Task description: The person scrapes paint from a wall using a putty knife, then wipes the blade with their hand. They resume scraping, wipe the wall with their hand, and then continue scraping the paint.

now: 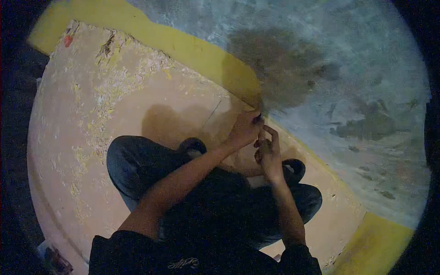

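My left grip [246, 130] is curled narrow around a small dark thing [258, 119], too dim on my feed to name; I cannot tell how firmly it holds. My right grip [269, 151] meets it just beside, fingers bent, its hold unclear too. Both are above the pale floor [68, 114], near the yellow strip [192, 50] bordering the blue-grey area [380, 59].
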Demonstrator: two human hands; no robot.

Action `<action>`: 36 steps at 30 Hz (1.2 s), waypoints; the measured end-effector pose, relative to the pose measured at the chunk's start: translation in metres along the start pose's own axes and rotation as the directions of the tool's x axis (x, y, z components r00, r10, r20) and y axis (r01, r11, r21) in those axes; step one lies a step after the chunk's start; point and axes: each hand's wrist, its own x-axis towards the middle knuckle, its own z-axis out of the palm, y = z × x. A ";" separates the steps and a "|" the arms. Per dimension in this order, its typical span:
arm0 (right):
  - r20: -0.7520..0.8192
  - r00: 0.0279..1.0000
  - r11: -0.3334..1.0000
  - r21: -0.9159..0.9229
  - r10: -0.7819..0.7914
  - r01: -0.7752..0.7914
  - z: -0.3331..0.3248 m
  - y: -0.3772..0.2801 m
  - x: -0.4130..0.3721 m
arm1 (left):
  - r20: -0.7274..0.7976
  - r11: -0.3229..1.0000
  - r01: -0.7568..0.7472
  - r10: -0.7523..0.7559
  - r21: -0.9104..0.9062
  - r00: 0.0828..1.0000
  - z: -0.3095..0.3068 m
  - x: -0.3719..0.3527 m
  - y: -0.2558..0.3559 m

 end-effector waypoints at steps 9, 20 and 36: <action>-0.143 0.979 0.913 0.401 0.145 -0.076 0.021 0.003 -0.005 | 0.068 0.995 -0.014 0.007 0.097 0.998 0.004 0.002 -0.008; -0.209 0.961 0.871 0.488 0.183 -0.060 0.016 0.026 0.007 | 0.111 0.985 0.133 -0.145 0.109 0.983 0.003 0.001 -0.001; 0.036 0.945 0.772 -0.567 -0.325 0.287 -0.053 0.006 0.023 | 0.204 0.994 -0.027 0.005 0.104 0.979 0.000 0.003 0.005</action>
